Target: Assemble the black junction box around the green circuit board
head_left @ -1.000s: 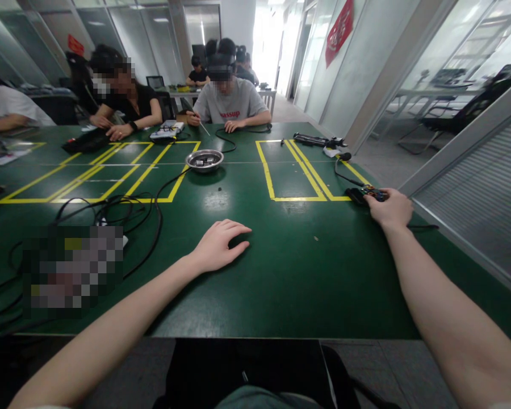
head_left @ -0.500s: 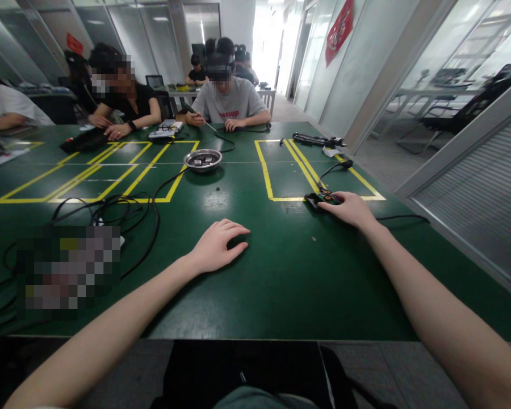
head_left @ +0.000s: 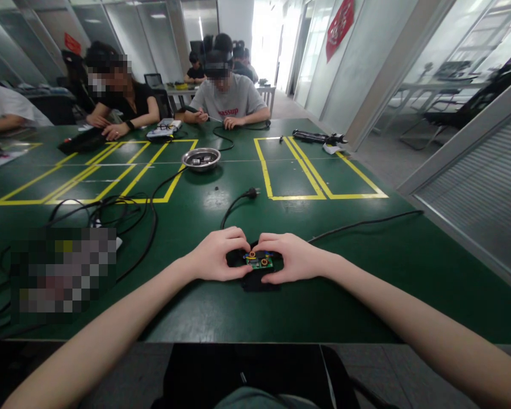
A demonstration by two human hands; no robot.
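A small green circuit board (head_left: pixel 259 263) with copper-wound coils sits in front of me at the middle of the table's near side. It rests in or on a black plastic casing (head_left: pixel 259 282), partly covered by my fingers. My left hand (head_left: pixel 221 255) curls round the left side, its thumb and fingertips at the board's edge. From the right, my right hand (head_left: pixel 292 258) grips the same piece between thumb and fingers. A black cord with a power plug (head_left: pixel 251 193) lies just beyond my hands. Another black cable (head_left: pixel 366 223) runs off to the right behind my right hand.
A metal bowl (head_left: pixel 201 159) with small metal parts stands ahead. Coiled black cables (head_left: pixel 100 210) and a blurred item (head_left: pixel 63 272) lie at left. Yellow tape (head_left: pixel 292 197) marks the green table. A black tool-like object (head_left: pixel 317 137) lies far right. Co-workers sit opposite.
My right hand has brought the circuit board in its casing from the right to the middle, trailing its plug and cable. My left hand has moved slightly right and closed on it.
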